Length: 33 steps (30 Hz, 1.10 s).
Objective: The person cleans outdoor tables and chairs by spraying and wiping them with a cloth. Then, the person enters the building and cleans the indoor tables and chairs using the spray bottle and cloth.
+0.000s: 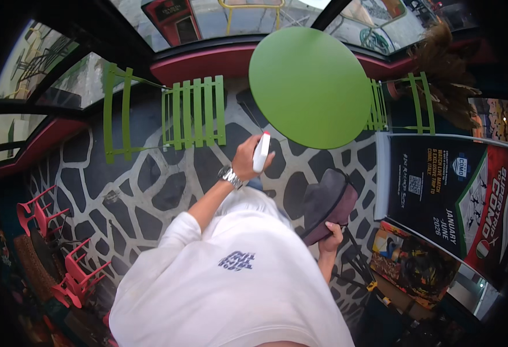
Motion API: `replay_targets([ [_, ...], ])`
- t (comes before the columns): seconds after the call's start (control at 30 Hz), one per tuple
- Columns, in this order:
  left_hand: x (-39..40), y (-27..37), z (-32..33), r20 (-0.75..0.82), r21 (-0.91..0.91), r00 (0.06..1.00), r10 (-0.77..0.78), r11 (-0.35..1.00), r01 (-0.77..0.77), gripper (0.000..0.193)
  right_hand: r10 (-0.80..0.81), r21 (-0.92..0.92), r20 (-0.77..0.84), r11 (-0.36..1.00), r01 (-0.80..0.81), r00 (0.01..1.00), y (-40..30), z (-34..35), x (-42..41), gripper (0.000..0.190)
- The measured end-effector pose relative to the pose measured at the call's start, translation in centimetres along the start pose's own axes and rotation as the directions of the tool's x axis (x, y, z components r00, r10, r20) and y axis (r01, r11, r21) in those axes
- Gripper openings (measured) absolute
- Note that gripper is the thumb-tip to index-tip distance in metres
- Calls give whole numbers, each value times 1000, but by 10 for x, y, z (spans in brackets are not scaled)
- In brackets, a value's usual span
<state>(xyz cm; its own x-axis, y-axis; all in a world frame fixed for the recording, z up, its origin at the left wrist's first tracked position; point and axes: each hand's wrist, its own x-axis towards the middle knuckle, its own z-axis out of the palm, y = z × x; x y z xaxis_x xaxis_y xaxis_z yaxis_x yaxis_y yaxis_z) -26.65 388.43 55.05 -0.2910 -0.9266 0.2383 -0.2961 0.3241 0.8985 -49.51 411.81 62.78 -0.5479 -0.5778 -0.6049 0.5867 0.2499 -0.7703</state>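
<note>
My left hand (pixel 247 158), with a metal wristwatch (pixel 230 175) on its wrist, grips a slim white handheld object (pixel 261 154) with a red end. A thin dark line runs up and left from that end; I cannot tell whether it belongs to the object. My right hand (pixel 333 238) holds the lower edge of a soft dark grey and maroon fabric item (pixel 329 204), perhaps a bag or cap. Ahead of both hands stands a round green table (pixel 310 86). A green slatted folding chair (pixel 193 112) is to its left.
Another green slatted chair (pixel 421 104) stands right of the table. A printed banner stand (pixel 444 195) and black stand legs with yellow parts (pixel 360 260) are at my right. Pink chairs (pixel 78 271) sit at the left. The floor (pixel 167 191) is dark stone with pale joints.
</note>
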Motion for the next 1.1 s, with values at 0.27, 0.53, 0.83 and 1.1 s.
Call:
replay_targets([
  [0.27,123,-15,119,36,124,990,-133,984,128,43,-22,-104,50,994,27,999,-103,-44,126,36],
  [0.53,124,-8,224,-233,296,913,-336,869,396,31,243,-503,440,864,14,864,-232,-28,355,48],
  [0.83,86,57,362,-353,142,751,-558,762,632,31,438,-747,540,643,169,719,-358,-33,498,39],
  [1.1,95,72,435,-601,123,697,-391,817,564,29,418,-726,612,635,266,671,-348,-52,495,27],
])
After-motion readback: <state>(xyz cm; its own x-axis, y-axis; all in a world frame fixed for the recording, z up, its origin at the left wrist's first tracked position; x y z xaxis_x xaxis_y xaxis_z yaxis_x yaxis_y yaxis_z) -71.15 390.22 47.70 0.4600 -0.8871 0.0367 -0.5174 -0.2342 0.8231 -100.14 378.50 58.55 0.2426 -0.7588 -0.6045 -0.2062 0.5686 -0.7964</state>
